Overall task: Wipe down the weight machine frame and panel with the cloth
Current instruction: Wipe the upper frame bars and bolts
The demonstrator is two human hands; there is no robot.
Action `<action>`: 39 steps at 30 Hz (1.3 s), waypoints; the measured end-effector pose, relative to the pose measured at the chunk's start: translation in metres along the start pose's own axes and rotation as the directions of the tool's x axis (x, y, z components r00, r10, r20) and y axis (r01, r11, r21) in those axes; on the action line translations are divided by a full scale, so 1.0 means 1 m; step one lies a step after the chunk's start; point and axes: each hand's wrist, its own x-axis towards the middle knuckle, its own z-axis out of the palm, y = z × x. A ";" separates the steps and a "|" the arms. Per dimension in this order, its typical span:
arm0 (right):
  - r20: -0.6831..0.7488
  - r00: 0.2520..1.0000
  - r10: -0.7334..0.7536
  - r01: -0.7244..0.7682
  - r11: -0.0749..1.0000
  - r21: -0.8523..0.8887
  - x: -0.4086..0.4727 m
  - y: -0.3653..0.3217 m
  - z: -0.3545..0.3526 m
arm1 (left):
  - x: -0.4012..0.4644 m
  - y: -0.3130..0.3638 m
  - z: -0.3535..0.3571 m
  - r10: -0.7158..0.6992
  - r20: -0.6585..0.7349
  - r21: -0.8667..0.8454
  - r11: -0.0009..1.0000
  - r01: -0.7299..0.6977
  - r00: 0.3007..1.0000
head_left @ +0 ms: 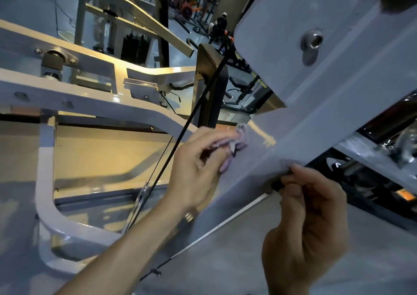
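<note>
A pale grey weight machine frame beam (320, 105) runs diagonally from upper right to lower left. My left hand (196, 168) is closed around a bunched pinkish cloth (240, 136) and presses it against the beam's flat face. My right hand (309, 222) grips the beam's lower edge from below, fingers curled over it. A grey panel (293, 267) lies beneath the beam at the bottom. A bolt (312, 40) sits in the beam higher up.
A thin black cable (180, 141) crosses diagonally just left of my left hand. More white frame tubes (85, 100) and a pulley bracket (53, 61) lie to the left. Dark machine parts (365, 181) sit right of the beam. Gym equipment and a person (220, 26) are far behind.
</note>
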 end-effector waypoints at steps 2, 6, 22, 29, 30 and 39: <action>-0.030 0.998 0.051 -0.050 0.997 0.055 -0.001 -0.002 0.000 | 0.009 -0.007 0.002 -0.029 0.007 0.029 0.999 0.029 1.000; -0.139 0.978 0.155 -0.127 0.973 0.192 0.003 -0.007 -0.006 | -0.028 0.005 -0.008 -0.005 0.007 0.052 0.999 0.005 1.000; -0.163 0.950 0.266 -0.232 0.952 0.200 -0.010 -0.012 -0.033 | -0.004 0.082 0.017 0.625 -0.023 0.479 0.692 -0.540 0.781; -0.127 0.956 0.264 -0.244 0.958 0.152 -0.018 -0.009 -0.038 | -0.076 0.012 -0.008 0.422 0.125 0.507 0.751 -0.423 0.898; -0.128 0.955 0.267 -0.247 0.957 0.155 -0.018 -0.010 -0.038 | -0.078 0.009 -0.010 0.402 0.130 0.510 0.756 -0.409 0.906; -0.039 0.962 0.269 -0.255 0.944 0.210 -0.031 -0.022 -0.026 | -0.050 0.040 0.008 0.271 -0.057 0.229 0.940 -0.252 0.961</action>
